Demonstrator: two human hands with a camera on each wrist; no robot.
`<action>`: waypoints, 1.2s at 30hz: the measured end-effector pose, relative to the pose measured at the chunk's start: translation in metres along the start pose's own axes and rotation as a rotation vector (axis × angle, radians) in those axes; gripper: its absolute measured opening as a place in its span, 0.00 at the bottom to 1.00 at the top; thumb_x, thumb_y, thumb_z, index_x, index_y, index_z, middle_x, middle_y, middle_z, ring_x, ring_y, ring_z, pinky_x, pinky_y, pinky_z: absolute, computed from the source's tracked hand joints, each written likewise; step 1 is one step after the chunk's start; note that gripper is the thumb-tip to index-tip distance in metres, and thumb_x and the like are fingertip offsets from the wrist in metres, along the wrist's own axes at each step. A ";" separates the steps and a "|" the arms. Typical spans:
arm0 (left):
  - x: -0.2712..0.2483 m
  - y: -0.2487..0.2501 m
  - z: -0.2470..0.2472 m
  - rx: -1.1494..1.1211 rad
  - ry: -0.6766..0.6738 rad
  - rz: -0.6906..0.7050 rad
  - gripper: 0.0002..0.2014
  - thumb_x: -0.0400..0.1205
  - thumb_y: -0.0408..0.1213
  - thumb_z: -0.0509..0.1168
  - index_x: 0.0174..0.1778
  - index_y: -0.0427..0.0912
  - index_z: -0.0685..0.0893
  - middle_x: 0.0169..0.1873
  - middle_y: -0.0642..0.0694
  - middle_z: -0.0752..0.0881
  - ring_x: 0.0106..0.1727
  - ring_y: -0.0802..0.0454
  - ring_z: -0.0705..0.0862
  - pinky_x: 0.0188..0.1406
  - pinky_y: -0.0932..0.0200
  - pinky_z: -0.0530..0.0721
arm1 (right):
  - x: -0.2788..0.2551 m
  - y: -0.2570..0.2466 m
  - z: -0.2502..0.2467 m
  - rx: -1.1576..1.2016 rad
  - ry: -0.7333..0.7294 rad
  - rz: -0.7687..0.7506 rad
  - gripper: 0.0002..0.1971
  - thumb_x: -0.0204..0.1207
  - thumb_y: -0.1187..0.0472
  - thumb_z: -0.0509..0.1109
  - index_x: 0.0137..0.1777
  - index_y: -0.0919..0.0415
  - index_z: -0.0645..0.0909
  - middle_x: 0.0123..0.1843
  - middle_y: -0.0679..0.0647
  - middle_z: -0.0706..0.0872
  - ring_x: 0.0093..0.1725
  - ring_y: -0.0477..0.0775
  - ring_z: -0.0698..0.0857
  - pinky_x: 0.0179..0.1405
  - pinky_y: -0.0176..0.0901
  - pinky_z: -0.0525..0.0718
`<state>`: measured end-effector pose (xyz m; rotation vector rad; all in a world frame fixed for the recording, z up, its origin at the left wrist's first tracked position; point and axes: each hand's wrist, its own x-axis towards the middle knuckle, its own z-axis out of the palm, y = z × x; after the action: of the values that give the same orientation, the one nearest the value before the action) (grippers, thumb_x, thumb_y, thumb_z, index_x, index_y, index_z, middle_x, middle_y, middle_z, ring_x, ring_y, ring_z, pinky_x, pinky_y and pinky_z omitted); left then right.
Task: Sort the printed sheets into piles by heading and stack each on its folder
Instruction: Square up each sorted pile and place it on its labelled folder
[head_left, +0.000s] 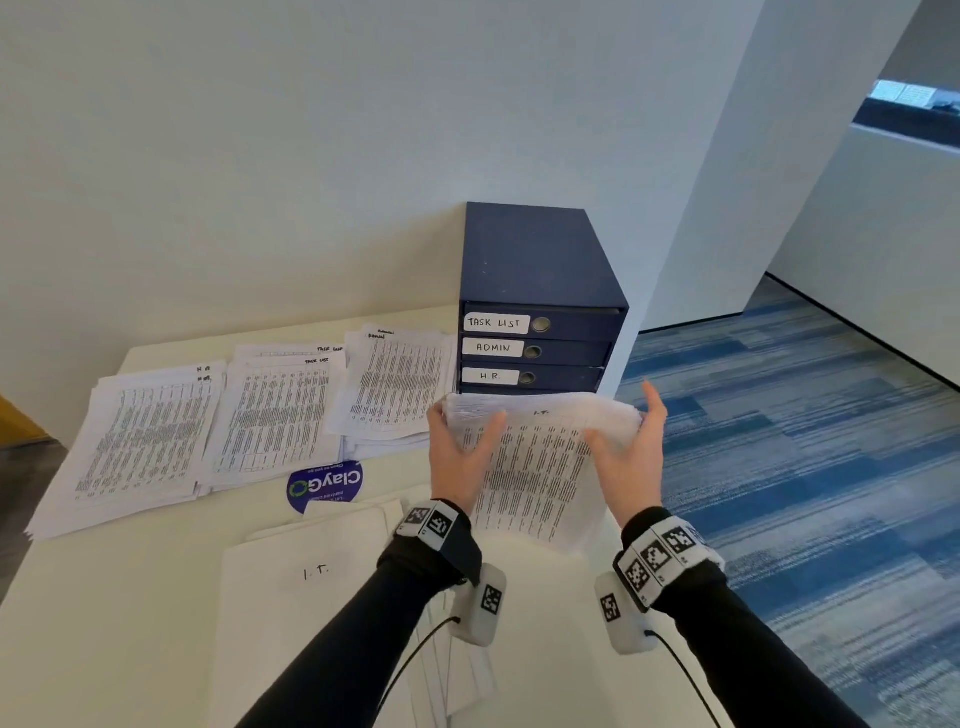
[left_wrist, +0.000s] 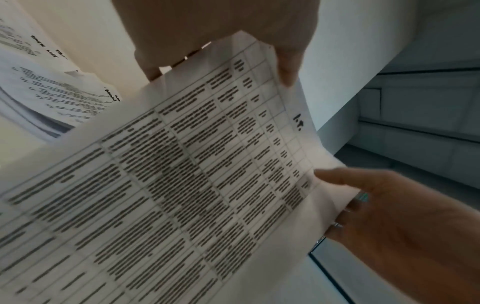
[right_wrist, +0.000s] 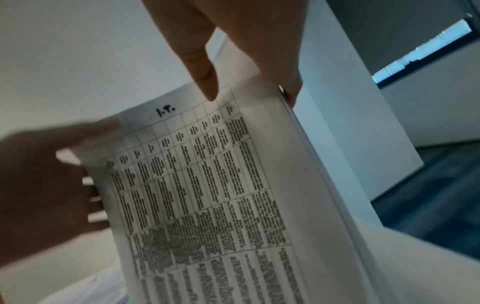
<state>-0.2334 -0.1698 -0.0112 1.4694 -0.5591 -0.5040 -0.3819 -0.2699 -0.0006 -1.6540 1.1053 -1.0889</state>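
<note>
Head view: I.T. stack (head_left: 535, 467) held off the tabletop near its right edge, in front of the drawer box (head_left: 540, 301). Left hand (head_left: 462, 462) grips its left side, thumb on top; right hand (head_left: 631, 457) clasps the right side, fingers partly extended. I.T. folder (head_left: 311, 577) lies at the near edge, left of the hands, bare on top. Three sorted piles (head_left: 270, 415) sit along the far edge.

Risk, my guess: top edges look fanned and uneven, so loose sheets could slide out during the carry to the folder.
</note>
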 end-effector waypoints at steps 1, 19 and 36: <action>0.003 0.001 0.001 -0.008 0.009 -0.001 0.26 0.75 0.51 0.72 0.64 0.54 0.67 0.63 0.51 0.77 0.64 0.55 0.77 0.65 0.57 0.75 | -0.002 -0.002 0.000 -0.048 0.009 -0.047 0.39 0.76 0.69 0.70 0.81 0.49 0.54 0.70 0.48 0.65 0.65 0.44 0.73 0.70 0.40 0.72; 0.002 -0.012 -0.006 0.082 -0.044 -0.067 0.34 0.76 0.52 0.70 0.74 0.49 0.63 0.65 0.53 0.74 0.66 0.54 0.73 0.66 0.56 0.71 | -0.004 0.004 -0.005 0.345 -0.091 0.339 0.17 0.73 0.70 0.72 0.60 0.55 0.77 0.50 0.53 0.84 0.52 0.57 0.83 0.43 0.45 0.82; 0.022 -0.016 -0.007 0.281 -0.275 0.101 0.17 0.84 0.36 0.63 0.69 0.45 0.71 0.55 0.56 0.82 0.56 0.65 0.81 0.50 0.76 0.77 | 0.019 -0.027 -0.039 -0.110 -0.153 0.091 0.20 0.69 0.66 0.76 0.58 0.51 0.76 0.52 0.47 0.82 0.49 0.45 0.81 0.49 0.36 0.78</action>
<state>-0.2114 -0.1792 -0.0259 1.6382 -0.9482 -0.5685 -0.4086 -0.2875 0.0392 -1.7243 1.1455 -0.8427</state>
